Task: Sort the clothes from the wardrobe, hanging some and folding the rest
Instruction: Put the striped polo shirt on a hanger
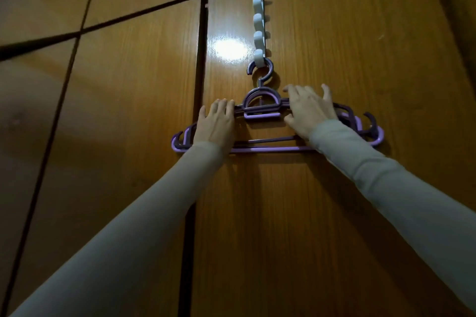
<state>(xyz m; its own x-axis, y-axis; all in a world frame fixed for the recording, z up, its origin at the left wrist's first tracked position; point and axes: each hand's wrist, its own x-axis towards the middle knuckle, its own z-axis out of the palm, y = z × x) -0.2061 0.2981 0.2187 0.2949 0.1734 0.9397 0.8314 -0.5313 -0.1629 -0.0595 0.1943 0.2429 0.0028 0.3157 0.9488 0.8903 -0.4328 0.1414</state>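
Hangers (260,110) on door hook (258,20) | left hand (216,123) apparently grasping | right hand (309,110) spread, touching

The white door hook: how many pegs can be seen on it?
4, one above the other down the white door hook; the lowest peg carries the purple hangers.

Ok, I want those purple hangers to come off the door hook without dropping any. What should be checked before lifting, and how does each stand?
1. Hangers hooked on the lowest peg of the white door hook: ok.
2. Left hand on the hangers' left shoulder, fingers curled over the top: ok.
3. Right hand gripping: not ok, its fingers lie spread over the right shoulder.
4. Both hands hold every hanger in the bunch: cannot tell; there are at least two.
5. Upper pegs free of other things: ok.
6. Wardrobe door shut behind them: ok.
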